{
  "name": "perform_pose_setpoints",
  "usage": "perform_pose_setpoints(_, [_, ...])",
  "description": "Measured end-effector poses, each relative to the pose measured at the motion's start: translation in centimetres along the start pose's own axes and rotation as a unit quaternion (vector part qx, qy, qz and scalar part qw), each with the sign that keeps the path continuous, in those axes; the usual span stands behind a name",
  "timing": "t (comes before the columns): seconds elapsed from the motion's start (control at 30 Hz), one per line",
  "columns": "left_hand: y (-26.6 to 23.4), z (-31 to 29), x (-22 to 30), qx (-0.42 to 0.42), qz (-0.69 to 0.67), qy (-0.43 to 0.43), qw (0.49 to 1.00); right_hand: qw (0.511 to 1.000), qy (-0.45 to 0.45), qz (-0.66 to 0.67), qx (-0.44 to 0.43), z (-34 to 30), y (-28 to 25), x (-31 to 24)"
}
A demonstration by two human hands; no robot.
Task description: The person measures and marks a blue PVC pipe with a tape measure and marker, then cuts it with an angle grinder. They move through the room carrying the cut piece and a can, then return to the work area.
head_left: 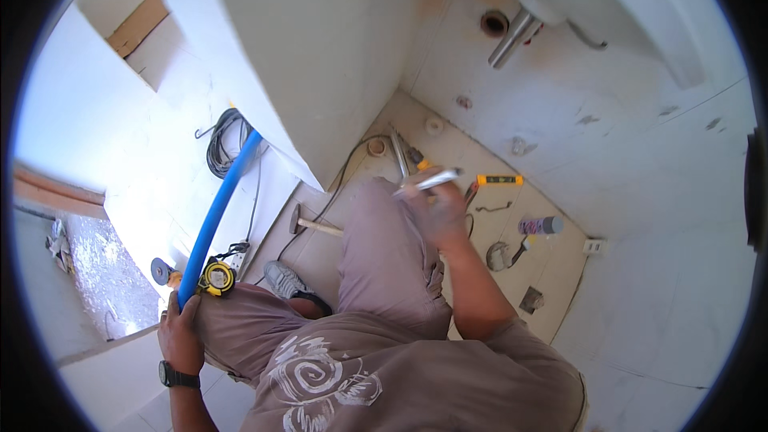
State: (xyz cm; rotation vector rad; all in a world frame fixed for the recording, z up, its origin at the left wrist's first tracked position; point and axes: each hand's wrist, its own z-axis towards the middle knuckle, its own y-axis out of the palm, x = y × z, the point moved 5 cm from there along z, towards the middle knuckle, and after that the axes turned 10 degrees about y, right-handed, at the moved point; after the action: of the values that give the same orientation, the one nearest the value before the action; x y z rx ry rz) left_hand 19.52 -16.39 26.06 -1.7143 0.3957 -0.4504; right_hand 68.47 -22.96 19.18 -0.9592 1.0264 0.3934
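My left hand (181,336), with a dark watch at the wrist, is closed round the lower end of a long blue pipe (218,212). The pipe slants up and away past my left knee. A yellow and black tape measure (218,278) rests by that knee, close to the pipe. Over my right knee, my right hand (440,212) is closed on a white marker (436,182), slim and dark at one end. Motion blurs this hand a little, and part of the marker is covered by its fingers.
A hammer (318,226), a yellow level (500,180), a wrench (494,207) and a spray can (541,226) lie on the tiled floor. Coiled black cable (226,144) is beyond the pipe. A chrome drainpipe (512,38) hangs under the basin, near a wall hole (494,24).
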Motion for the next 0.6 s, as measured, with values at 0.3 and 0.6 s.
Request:
perform_pose_setpoints(0.3, [0.8,-1.4,-1.1,0.115,0.003,0.048,0.992,0.831,-0.145,0.175,-0.508,-8.4,25.1,-20.1])
perform_pose_setpoints(0.6, [1.3,-2.0,-2.5,0.079,0.02,0.035,0.996,0.779,-0.016,0.215,-0.589,-10.3,31.8,-19.1])
